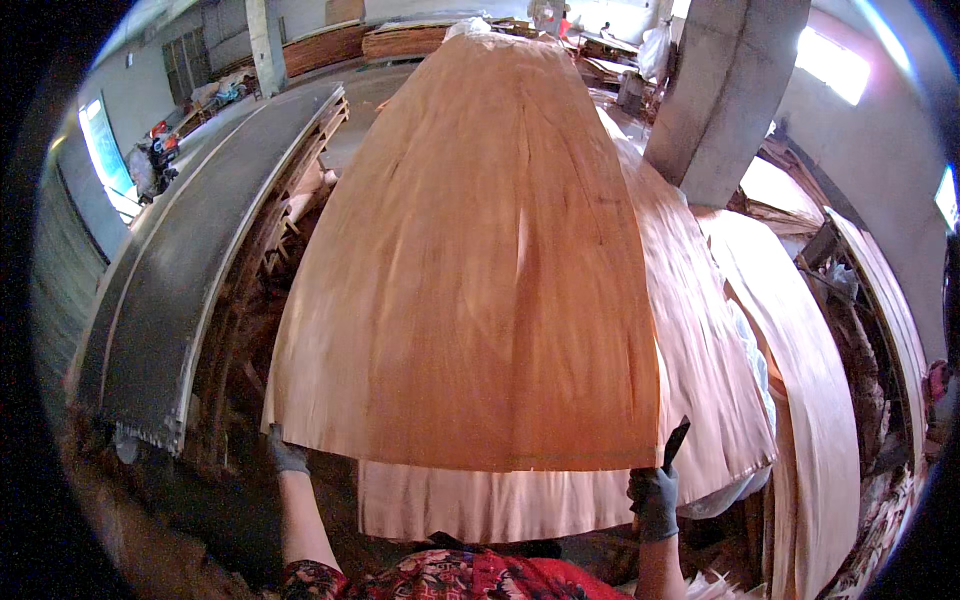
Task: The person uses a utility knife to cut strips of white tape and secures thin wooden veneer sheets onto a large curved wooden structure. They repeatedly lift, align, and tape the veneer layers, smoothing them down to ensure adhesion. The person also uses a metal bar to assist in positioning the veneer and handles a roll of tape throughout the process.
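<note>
A long reddish-brown wood veneer sheet (480,280) stretches away in front of me, its near edge raised over a paler veneer sheet (450,503). My left hand (287,455), in a grey glove, is closed on the near left corner of the brown sheet; its fingers are partly hidden. At the near right corner, my gloved right hand (655,502) is closed around a dark, flat, knife-like blade (677,444) that points up. That hand also touches the sheet's edge; whether it pinches the veneer is hard to see.
To the left runs a long dark-topped bench (185,250) with wooden slats along its side. A concrete pillar (730,90) rises at the right, behind more pale veneer (800,350). Stacked boards (325,48) lie along the far wall.
</note>
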Available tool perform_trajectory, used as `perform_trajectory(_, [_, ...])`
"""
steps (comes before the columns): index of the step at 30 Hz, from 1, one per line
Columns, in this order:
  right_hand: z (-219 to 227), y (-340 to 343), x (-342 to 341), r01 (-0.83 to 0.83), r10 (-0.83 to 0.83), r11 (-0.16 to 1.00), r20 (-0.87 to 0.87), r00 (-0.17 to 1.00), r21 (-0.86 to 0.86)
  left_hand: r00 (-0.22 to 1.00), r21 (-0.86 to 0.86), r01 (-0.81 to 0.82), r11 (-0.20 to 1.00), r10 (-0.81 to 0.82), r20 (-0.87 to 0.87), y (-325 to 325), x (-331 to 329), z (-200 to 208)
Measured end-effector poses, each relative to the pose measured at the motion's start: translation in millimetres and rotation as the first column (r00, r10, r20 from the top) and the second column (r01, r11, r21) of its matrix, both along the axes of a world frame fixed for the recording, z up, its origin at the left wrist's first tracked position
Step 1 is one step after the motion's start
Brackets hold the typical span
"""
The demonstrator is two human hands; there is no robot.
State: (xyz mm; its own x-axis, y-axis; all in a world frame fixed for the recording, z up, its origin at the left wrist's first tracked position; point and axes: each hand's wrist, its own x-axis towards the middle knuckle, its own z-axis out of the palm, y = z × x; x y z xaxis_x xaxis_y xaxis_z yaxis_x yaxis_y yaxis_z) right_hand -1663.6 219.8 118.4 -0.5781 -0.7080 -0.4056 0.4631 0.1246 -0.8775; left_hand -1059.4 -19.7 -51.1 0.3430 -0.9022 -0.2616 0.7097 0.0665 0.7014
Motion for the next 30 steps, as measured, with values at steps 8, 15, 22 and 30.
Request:
perform_trajectory(8, [-37.7, 39.4, -106.7, 0.118, -0.048, 0.981, -0.395, 0.917, 0.156, 0.967, 0.234, -0.245, 0.941, 0.219, 0.132, 73.9, -106.8, 2.9])
perform_trajectory(15, [-85.0, 117.7, -153.5, 0.113, 0.240, 0.934, -0.826, 0.510, 0.340, 0.983, 0.192, -0.160, 0.968, 0.175, -0.061, 139.0, -152.1, -29.6])
perform_trajectory(22, [-138.4, 170.3, -120.2, 0.203, 0.239, 0.926, -0.910, 0.339, 0.319, 0.996, 0.168, 0.061, 0.984, -0.049, -0.079, 152.8, -168.6, -106.2])
perform_trajectory(30, [-200.8, 168.4, -150.7, 0.341, -0.160, 0.929, -0.669, 0.725, 0.147, 0.982, 0.311, -0.061, 0.948, 0.001, 0.188, 160.6, -174.1, -16.0])
